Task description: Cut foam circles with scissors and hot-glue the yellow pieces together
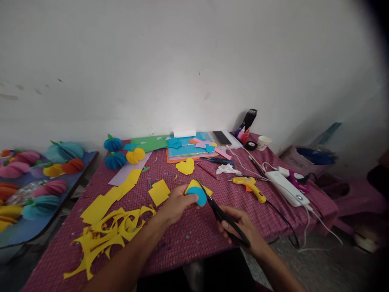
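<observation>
My left hand (179, 202) pinches a blue paper circle (198, 196) against a yellow paper piece (207, 190) above the middle of the table. Black scissors (226, 221) are in my right hand (238, 229), their blades at the right edge of the two papers. Yellow heart-like cutouts (186, 166) lie just beyond my hands. Square yellow sheets (159, 192) rest left of the held papers. Curled yellow scraps (112, 231) are heaped at the front left, beside my left forearm.
A yellow glue gun (251, 186) and a white power strip (287, 188) with cables lie at right. Behind are a phone (222, 138), a paper cup (263, 142) and a black bottle (249, 118). Paper pumpkins (115, 160) stand back left; more cover a blue table (88, 158).
</observation>
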`<state>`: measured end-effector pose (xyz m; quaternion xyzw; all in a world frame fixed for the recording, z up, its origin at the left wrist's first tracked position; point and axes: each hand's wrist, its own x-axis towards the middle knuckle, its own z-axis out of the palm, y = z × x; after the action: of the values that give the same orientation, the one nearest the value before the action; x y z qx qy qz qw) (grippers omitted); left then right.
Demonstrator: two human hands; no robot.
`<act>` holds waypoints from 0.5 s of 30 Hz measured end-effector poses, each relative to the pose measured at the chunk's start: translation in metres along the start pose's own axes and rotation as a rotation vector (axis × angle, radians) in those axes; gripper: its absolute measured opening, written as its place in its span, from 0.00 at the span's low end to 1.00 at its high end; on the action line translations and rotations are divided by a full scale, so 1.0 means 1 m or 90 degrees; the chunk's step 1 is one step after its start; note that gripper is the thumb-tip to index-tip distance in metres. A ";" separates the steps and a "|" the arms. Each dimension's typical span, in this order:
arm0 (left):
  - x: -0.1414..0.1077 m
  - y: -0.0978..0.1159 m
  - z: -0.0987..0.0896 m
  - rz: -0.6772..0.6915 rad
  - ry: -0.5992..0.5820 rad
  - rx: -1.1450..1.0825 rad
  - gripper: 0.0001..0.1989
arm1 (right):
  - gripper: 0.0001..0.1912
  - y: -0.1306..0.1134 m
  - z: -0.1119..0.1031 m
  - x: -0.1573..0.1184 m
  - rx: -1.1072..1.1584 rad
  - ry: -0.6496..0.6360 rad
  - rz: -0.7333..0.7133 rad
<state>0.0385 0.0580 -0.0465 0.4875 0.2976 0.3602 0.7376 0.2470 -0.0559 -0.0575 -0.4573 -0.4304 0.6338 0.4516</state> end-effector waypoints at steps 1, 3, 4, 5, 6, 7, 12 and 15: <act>0.000 0.000 0.000 -0.001 -0.002 -0.001 0.08 | 0.22 0.000 0.000 0.000 -0.004 0.003 0.004; -0.001 0.001 0.000 -0.005 -0.007 -0.001 0.08 | 0.23 0.000 0.000 -0.001 -0.011 0.006 0.007; -0.001 0.001 0.001 -0.008 -0.010 -0.002 0.09 | 0.24 0.001 -0.001 -0.001 -0.014 0.007 0.009; -0.001 0.002 0.001 -0.011 -0.011 -0.003 0.09 | 0.24 0.001 -0.001 -0.001 -0.017 0.007 0.010; -0.001 0.002 0.001 -0.013 -0.013 -0.005 0.09 | 0.24 0.001 -0.002 -0.001 -0.022 0.007 0.011; -0.001 0.002 0.001 -0.014 -0.015 -0.007 0.08 | 0.24 0.002 -0.002 -0.002 -0.028 0.006 0.011; -0.001 0.002 0.000 -0.005 -0.043 0.000 0.06 | 0.24 0.000 -0.006 -0.004 -0.066 -0.006 0.003; -0.001 0.001 -0.001 -0.008 -0.054 0.008 0.05 | 0.24 -0.001 -0.007 -0.005 -0.079 -0.013 0.006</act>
<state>0.0370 0.0577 -0.0454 0.5050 0.2714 0.3329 0.7487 0.2553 -0.0597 -0.0567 -0.4801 -0.4716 0.6122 0.4152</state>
